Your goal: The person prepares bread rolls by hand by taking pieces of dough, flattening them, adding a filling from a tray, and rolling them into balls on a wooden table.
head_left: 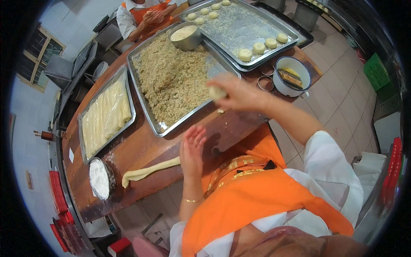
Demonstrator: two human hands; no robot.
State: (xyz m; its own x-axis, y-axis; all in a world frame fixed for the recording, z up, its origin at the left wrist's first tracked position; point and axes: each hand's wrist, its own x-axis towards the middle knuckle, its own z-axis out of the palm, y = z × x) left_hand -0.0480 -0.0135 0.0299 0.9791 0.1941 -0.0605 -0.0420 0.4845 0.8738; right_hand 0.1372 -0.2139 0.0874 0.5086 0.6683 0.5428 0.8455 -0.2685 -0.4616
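A: Where did the dough lie in relation to the two hands?

B: A pale dough ball was held in the right hand, whose fingers were bent and clamped about it, near the right end of a large metal tray. A dough strip lay on the wooden table, its right end reaching the left hand.

A: How did the left hand's fingers stand?

B: They were raised and extended, slightly apart at the tips. Whether the palm touched the strip could not be told.

A: What filled the large tray?

B: A crumbly brown mixture, heaped toward the left; a metal bowl of pale grains stood at its far side.

A: And around it?

B: To the left, a smaller tray bore dough sheets under clear plastic, with a bowl of white powder just beside its near end. Beyond, a speckled tray carried rounds of dough, four along its near edge. An enamel mug with a dark rim stood at the right, beside metal rings.

A: Who else was visible?

B: A co-worker in an orange apron, hands brought together, across the table.
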